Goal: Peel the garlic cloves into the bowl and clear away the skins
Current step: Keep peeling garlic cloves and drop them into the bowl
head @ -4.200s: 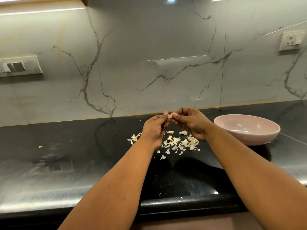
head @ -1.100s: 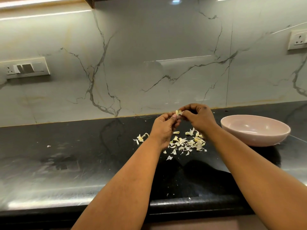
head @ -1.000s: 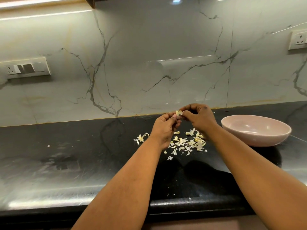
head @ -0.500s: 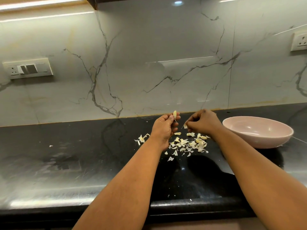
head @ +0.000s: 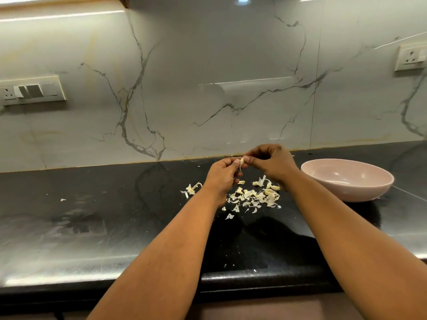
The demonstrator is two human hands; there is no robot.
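Half a second ago the right hand (head: 271, 163) was lowered and apart from the left, pulling a strip of skin away; now it has come back up and meets the left hand (head: 223, 175) again over the black desk (head: 92, 218). Both hands pinch one garlic clove (head: 242, 161) between thumb and fingers, the left from the left side and the right from the right, with the other fingers of each hand curled in. A thin thread of skin hangs down from the clove. Below the hands lies a loose pile of garlic skins (head: 253, 197), pale and curled, with a few pieces that may be whole cloves among them, though I cannot tell for sure. A smaller tuft of skins (head: 191, 190) lies just left of the left wrist, and a single scrap (head: 62, 200) sits well off to the left. The pink bowl (head: 346, 181) stands on the desk to the right of the pile, near the right forearm but apart from it; what shows of its inside is bare. A switch plate (head: 32, 90) and a wall socket (head: 411, 57) are set into the marble wall behind.
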